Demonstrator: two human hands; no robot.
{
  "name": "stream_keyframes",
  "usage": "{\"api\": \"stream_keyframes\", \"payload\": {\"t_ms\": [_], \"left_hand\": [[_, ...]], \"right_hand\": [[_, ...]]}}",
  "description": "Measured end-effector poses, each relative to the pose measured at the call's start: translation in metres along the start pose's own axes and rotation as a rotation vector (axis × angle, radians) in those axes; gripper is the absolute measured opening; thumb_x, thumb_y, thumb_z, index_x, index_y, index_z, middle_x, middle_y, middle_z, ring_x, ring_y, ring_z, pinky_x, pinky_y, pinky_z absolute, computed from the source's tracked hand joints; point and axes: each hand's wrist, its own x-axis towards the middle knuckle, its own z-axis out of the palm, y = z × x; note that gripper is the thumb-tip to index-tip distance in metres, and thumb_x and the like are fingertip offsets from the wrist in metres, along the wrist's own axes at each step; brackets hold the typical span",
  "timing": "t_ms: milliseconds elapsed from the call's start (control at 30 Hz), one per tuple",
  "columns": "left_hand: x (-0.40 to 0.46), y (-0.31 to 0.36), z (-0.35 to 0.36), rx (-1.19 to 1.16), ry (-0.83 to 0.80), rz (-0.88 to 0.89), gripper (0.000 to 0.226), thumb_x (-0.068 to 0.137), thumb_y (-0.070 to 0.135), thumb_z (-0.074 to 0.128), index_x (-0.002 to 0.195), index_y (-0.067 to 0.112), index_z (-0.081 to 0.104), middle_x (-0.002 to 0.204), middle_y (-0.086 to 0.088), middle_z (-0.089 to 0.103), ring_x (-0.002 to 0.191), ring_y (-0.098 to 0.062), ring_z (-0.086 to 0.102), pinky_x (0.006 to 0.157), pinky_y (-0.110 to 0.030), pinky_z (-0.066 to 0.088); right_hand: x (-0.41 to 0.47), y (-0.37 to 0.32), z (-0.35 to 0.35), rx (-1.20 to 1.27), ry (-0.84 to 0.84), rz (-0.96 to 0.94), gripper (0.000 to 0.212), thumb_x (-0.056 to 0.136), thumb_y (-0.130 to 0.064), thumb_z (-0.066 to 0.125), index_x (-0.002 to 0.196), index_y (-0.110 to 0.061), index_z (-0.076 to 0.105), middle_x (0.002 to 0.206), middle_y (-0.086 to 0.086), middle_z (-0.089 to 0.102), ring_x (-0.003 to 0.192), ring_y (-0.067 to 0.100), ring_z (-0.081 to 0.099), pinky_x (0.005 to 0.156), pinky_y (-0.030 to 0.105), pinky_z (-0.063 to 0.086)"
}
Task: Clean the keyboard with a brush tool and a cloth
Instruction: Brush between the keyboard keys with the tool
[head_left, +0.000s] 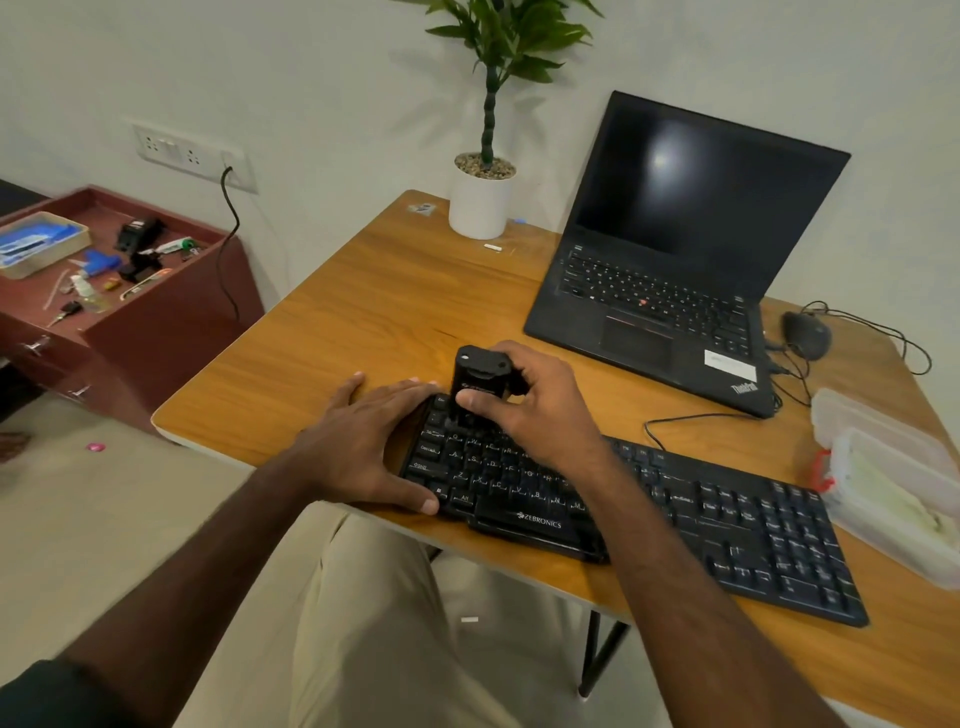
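A black Zebronics keyboard (727, 525) lies slantwise along the near edge of the wooden table. My right hand (535, 405) is closed around a black brush tool (475, 382), held upright with its lower end down on the keyboard's top-left keys. My left hand (371, 441) lies flat, fingers spread, over the keyboard's left end, thumb along its front edge. The brush's bristles are hidden by my fingers. No cloth shows in the open; a pale folded thing lies inside the plastic box at the right.
An open black laptop (670, 260) stands behind the keyboard, a black mouse (805, 335) with cables to its right. A clear plastic box (893, 483) sits at the right edge. A potted plant (480, 200) stands at the back. A red cabinet (130, 312) with clutter is at left.
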Motion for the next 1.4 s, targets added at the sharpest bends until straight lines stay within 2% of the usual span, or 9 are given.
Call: {"api": "stream_keyframes", "payload": {"t_ms": [167,267,433,600,767,900,1133,1300,1400], "left_hand": [[0.001,-0.002,0.001,0.004,-0.005,-0.001,0.132,0.049,0.101,0.051,0.157,0.040,0.007,0.164,0.007,0.021,0.144,0.006,0.005,0.122,-0.044,-0.014],[0.002,-0.001,0.001,0.007,-0.007,0.001,0.132,0.049,0.102,0.050,0.157,0.038,0.007,0.164,0.007,0.021,0.144,0.006,0.005,0.122,-0.046,-0.013],[0.003,-0.004,0.003,0.023,-0.013,-0.015,0.133,0.051,0.102,0.051,0.158,0.032,0.011,0.164,0.007,0.023,0.150,-0.003,0.013,0.123,-0.050,-0.010],[0.001,-0.001,0.001,0.009,-0.015,-0.007,0.132,0.049,0.102,0.049,0.156,0.038,0.005,0.164,0.008,0.021,0.150,-0.001,0.008,0.122,-0.048,-0.012],[0.002,-0.001,0.001,0.010,-0.027,-0.016,0.133,0.047,0.102,0.048,0.156,0.040,0.004,0.165,0.007,0.018,0.149,-0.002,0.008,0.122,-0.045,-0.014],[0.003,-0.002,0.001,0.004,-0.023,-0.007,0.132,0.048,0.103,0.048,0.156,0.041,0.003,0.165,0.007,0.019,0.145,0.004,0.005,0.121,-0.042,-0.016],[0.002,-0.001,0.001,0.003,-0.021,-0.009,0.131,0.050,0.101,0.051,0.156,0.041,0.004,0.164,0.009,0.020,0.144,0.007,0.004,0.121,-0.042,-0.016],[0.002,-0.001,0.001,0.008,-0.028,-0.012,0.132,0.048,0.102,0.049,0.156,0.041,0.003,0.165,0.008,0.018,0.147,0.003,0.005,0.122,-0.044,-0.014],[0.003,0.000,0.000,0.008,-0.032,-0.011,0.132,0.048,0.102,0.048,0.156,0.041,0.003,0.165,0.009,0.017,0.144,0.006,0.003,0.122,-0.043,-0.015]], "right_hand": [[0.000,0.002,-0.034,-0.051,-0.036,0.039,0.020,0.081,-0.020,0.083,0.095,-0.018,0.069,0.083,-0.010,0.067,0.074,-0.001,0.060,0.067,0.013,0.044],[0.009,-0.006,-0.019,-0.003,0.037,0.011,0.021,0.081,-0.023,0.082,0.095,-0.018,0.068,0.085,-0.006,0.068,0.078,0.011,0.064,0.068,0.023,0.051],[0.017,-0.009,0.015,-0.016,-0.021,-0.022,0.021,0.082,-0.024,0.081,0.097,-0.019,0.067,0.087,-0.003,0.069,0.081,0.016,0.064,0.068,0.030,0.054],[0.009,-0.002,-0.015,-0.069,-0.097,0.042,0.019,0.082,-0.025,0.082,0.093,-0.025,0.066,0.085,-0.011,0.066,0.074,0.000,0.059,0.066,0.013,0.043],[0.000,0.005,-0.061,-0.130,-0.159,0.090,0.024,0.081,-0.026,0.083,0.100,-0.019,0.070,0.094,-0.003,0.073,0.089,0.015,0.069,0.077,0.034,0.055],[0.001,0.002,-0.054,-0.004,-0.027,0.044,0.023,0.081,-0.023,0.082,0.097,-0.016,0.068,0.089,-0.006,0.070,0.083,0.008,0.066,0.073,0.024,0.050],[-0.008,0.009,-0.036,-0.006,-0.033,0.059,0.022,0.081,-0.020,0.082,0.098,-0.014,0.069,0.089,-0.004,0.069,0.079,0.004,0.061,0.070,0.018,0.049],[-0.020,0.018,-0.078,-0.045,-0.069,0.095,0.020,0.081,-0.019,0.082,0.094,-0.023,0.069,0.089,-0.006,0.072,0.085,0.013,0.068,0.075,0.029,0.053],[-0.026,0.023,-0.086,0.021,0.000,0.072,0.019,0.081,-0.016,0.082,0.095,-0.017,0.069,0.088,0.004,0.071,0.085,0.027,0.067,0.073,0.031,0.054]]}}
